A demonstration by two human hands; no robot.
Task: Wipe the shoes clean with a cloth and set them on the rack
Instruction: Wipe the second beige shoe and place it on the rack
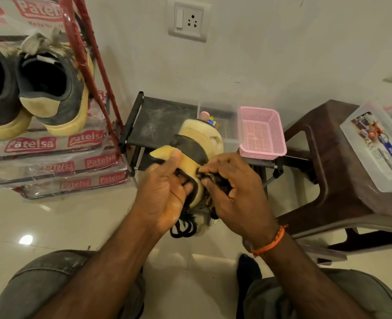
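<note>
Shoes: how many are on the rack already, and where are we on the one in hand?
Done: two grey-and-yellow shoes sit on the red rack. In hand: the left hand grips a third shoe while the right hand presses a dark cloth to it. Left: finishing the wipe and racking it; no fourth shoe is in view.

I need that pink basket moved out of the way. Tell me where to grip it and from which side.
Take the pink basket by its near rim, coming from above and the front. It sits upright and open-topped on the low black rack, its rim flares outward, and a clear container crowds its left side, so fingers hook best over the free near edge.
</note>
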